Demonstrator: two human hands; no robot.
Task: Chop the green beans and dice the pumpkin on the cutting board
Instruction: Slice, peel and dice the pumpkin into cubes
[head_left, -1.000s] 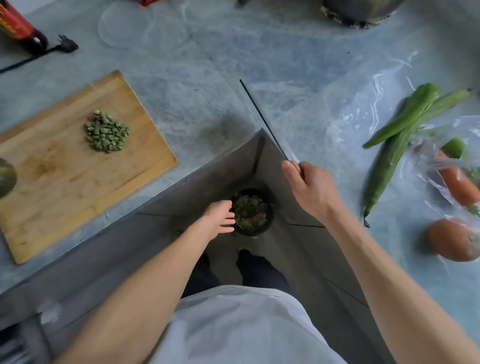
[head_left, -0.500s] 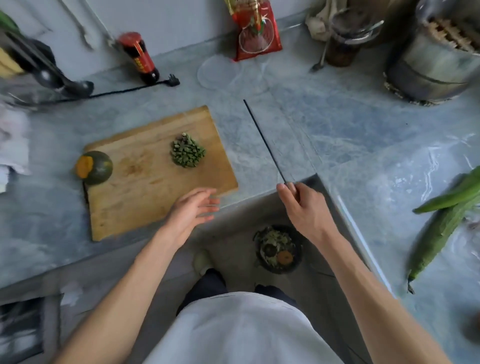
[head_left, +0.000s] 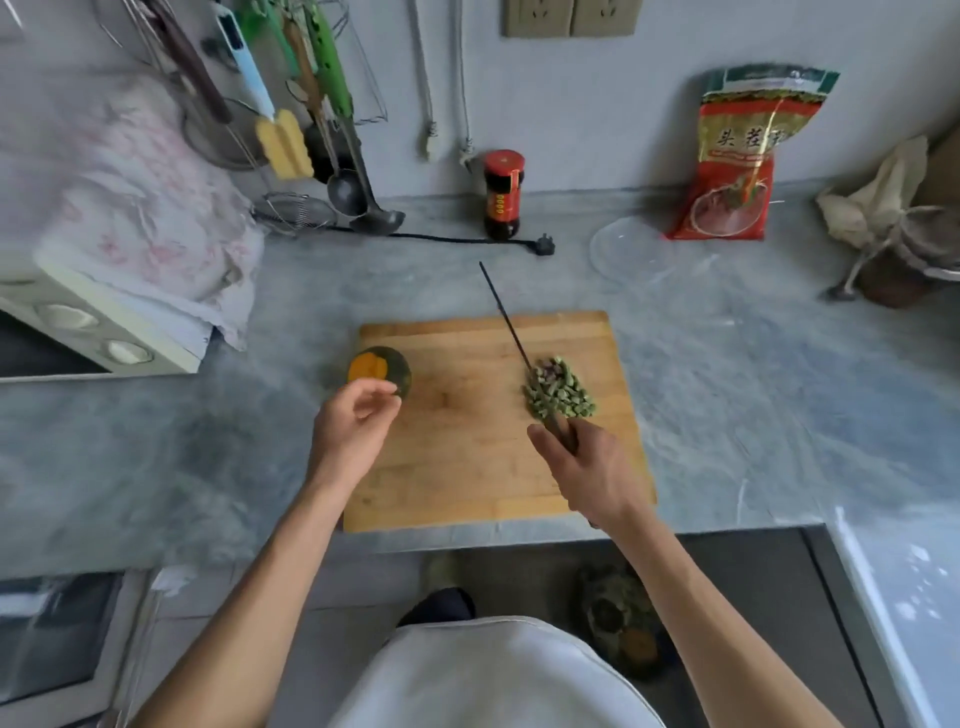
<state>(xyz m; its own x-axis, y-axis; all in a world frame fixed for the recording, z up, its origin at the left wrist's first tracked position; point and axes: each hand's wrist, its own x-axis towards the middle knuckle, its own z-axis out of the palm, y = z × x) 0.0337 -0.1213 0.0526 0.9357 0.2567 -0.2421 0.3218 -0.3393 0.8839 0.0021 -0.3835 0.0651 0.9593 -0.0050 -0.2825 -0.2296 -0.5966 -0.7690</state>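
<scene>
At centre-left of the frame the pumpkin (head_left: 381, 370) sits on the cutting board's (head_left: 467, 457) left edge, just beyond the empty, loosely curled left hand (head_left: 353, 428), nearer than the right hand (head_left: 587, 467) grasping the knife (head_left: 506, 322) over the chopped green beans (head_left: 558, 389).

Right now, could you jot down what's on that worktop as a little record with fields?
board: wooden cutting board on the grey counter
beans: pile of chopped green beans on the board's right half
pumpkin: pumpkin uncut at the board's left edge
left hand: left hand open, just short of the pumpkin
right hand: right hand grips the knife above the beans
back wall: sauce bottle, red packet
</scene>
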